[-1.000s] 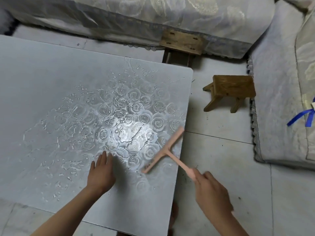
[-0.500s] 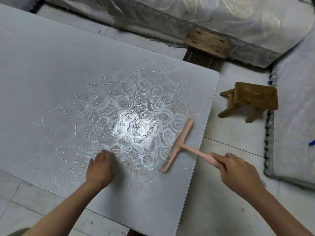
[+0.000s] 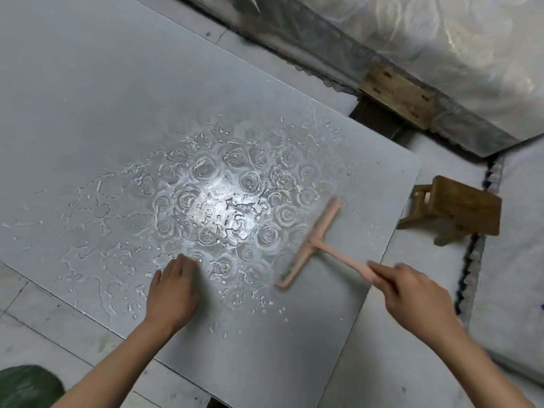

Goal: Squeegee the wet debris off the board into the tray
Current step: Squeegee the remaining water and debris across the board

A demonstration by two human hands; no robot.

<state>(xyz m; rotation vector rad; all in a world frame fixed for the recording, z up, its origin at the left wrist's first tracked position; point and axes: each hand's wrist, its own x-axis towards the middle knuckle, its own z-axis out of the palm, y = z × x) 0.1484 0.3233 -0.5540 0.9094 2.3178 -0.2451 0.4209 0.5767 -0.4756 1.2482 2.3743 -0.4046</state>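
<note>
Stool (image 3: pixel 459 209), bed (image 3: pixel 441 39) and tiled floor (image 3: pixel 394 354)
The small wooden stool stands on the floor just beside a fringed mat (image 3: pixel 513 275); a wooden block (image 3: pixel 397 97) shows under the bed's patterned cover, and something green (image 3: pixel 26 384) (blurred) lies lower left.

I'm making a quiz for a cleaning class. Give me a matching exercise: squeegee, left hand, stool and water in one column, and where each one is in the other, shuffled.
Things:
1. squeegee
2. left hand
3. stool
4. water

Places:
a. on the floor beside the board
b. spread over mid-board
c. flat on the board, holding nothing
d. gripped by the right hand

Pairs: 1-d, 2-c, 3-a, 4-b
</note>
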